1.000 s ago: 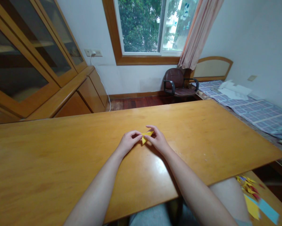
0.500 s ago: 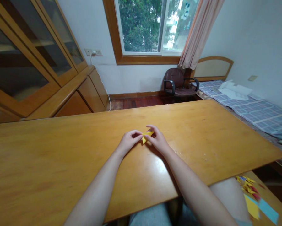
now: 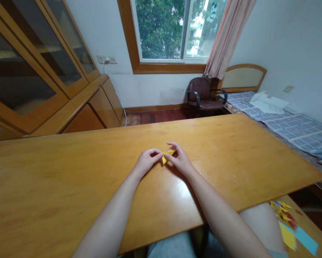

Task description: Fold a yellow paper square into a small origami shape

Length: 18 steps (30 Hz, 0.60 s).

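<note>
Between my hands, just over the wooden table [image 3: 77, 182], is a small piece of folded yellow paper [image 3: 165, 158] with pointed corners. My left hand [image 3: 149, 160] pinches its left end between thumb and fingertips. From the other side my right hand [image 3: 179, 157] grips it, thumb in front and fingers behind, with the index finger arched above. Part of the paper is hidden behind the right fingers.
Low at the right, a bench [image 3: 308, 218] holds a heap of small folded papers [image 3: 283, 212], yellow sheets [image 3: 288, 236] and a light blue sheet [image 3: 306, 240]. Beyond the table stand a brown armchair [image 3: 201, 94], a bed [image 3: 292, 132] and a glass-door cabinet [image 3: 50, 71].
Both hands stay in the same place on the yellow paper. Its lower tip has shifted very slightly; nothing else has visibly moved.
</note>
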Tool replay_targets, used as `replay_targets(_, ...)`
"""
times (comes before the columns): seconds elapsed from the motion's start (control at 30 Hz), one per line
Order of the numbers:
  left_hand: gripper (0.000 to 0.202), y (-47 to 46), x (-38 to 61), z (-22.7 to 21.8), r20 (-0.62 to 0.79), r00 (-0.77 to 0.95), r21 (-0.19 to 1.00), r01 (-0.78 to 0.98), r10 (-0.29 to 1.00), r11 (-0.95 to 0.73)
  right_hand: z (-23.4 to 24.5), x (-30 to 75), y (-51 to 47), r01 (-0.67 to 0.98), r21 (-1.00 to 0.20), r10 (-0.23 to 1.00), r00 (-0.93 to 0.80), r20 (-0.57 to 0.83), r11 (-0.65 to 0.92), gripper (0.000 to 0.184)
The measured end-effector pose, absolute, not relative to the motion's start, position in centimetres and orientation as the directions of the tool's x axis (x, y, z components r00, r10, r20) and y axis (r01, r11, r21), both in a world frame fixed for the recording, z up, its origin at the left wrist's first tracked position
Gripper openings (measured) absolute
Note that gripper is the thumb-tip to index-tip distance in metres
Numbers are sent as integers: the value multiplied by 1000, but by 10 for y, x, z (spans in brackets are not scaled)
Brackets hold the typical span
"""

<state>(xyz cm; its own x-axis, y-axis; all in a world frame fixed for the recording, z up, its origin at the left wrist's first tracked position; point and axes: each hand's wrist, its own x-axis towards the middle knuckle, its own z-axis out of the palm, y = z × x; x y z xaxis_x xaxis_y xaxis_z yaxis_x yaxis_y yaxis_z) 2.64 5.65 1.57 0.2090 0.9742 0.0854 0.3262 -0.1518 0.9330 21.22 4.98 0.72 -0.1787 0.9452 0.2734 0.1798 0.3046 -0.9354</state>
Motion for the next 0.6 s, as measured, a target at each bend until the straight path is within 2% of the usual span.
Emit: replay_targets(0.6, 26, 59, 26, 12, 64, 216, 957, 263, 974, -121, 7, 210, 50, 165, -941, 946, -187, 263, 295, 47)
